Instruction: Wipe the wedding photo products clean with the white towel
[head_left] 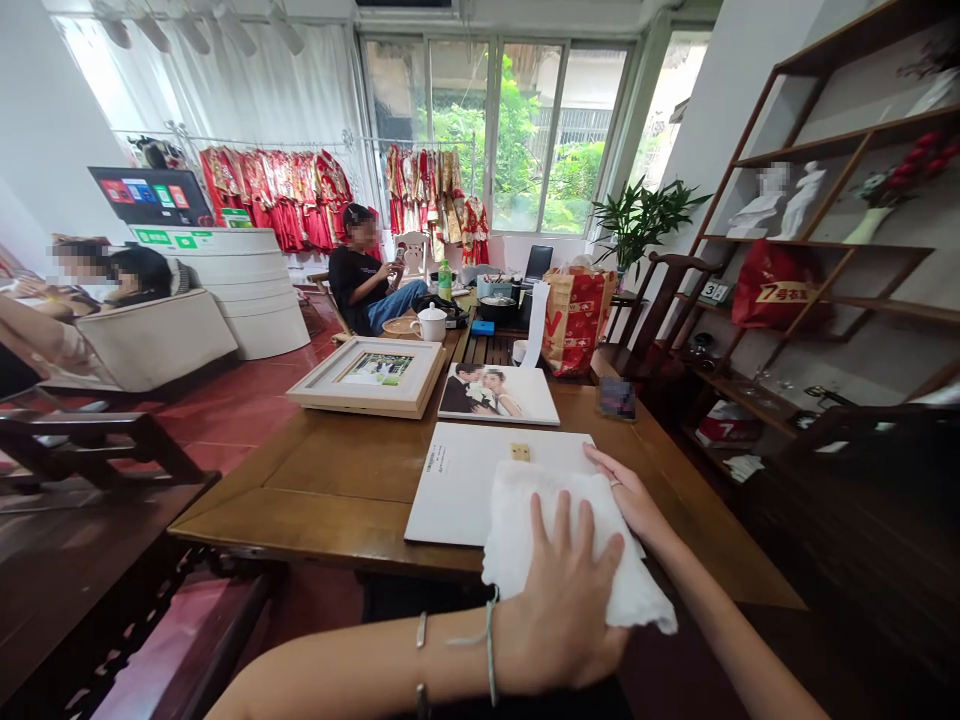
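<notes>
My left hand (561, 600) lies flat with fingers spread on a white cloth (525, 505). The cloth covers the near right part of a white board (457, 480) that lies face down on the wooden table (337, 480); a small brass hanger shows near the board's far edge. My right hand (626, 490) rests open along the cloth's right edge, fingers stretched toward the board. Beyond the board lie a frameless wedding photo print (499, 393) and a light wooden picture frame (371, 375) holding another photo.
Farther along the table stand a white teapot (431, 322), a green bottle, a tea tray and a red paper bag (574, 318). A person sits at the far end with a phone; others sit on a sofa at left. Shelves line the right wall, and a dark bench stands at left.
</notes>
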